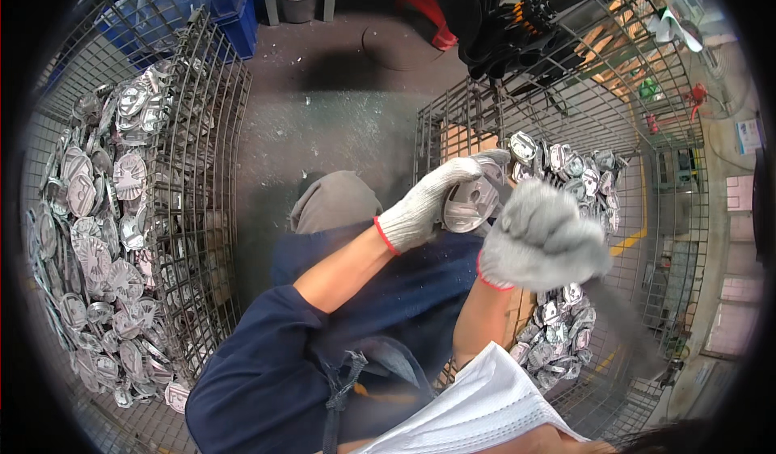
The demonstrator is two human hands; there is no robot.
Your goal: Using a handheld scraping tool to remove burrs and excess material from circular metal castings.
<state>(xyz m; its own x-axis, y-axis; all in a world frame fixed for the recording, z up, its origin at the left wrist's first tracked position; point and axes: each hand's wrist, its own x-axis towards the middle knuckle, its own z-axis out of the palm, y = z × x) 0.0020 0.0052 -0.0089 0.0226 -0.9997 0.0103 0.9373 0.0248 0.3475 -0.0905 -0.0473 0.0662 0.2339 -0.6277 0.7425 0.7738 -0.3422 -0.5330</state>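
My left hand [440, 195], in a pale knit glove with a red cuff, is closed on the rim of a round silver metal casting [471, 203]. The casting is tilted, its ribbed face partly turned up. Close beside it my right hand [550, 236], in a grey glove, is balled in a fist and slightly blurred. A long dark tool [622, 325] runs out of that fist toward the lower right, too smeared to tell its kind. Many similar castings [566, 167] lie in the wire basket just beyond and beneath my right hand.
A tall wire mesh cage [198, 171] on the left is heaped with castings [97, 260]. The right-hand wire basket [558, 98] has dark parts hanging over its far side. Blue bins [234, 18] and a grey bucket [299, 6] stand at the back on the scuffed floor [347, 131].
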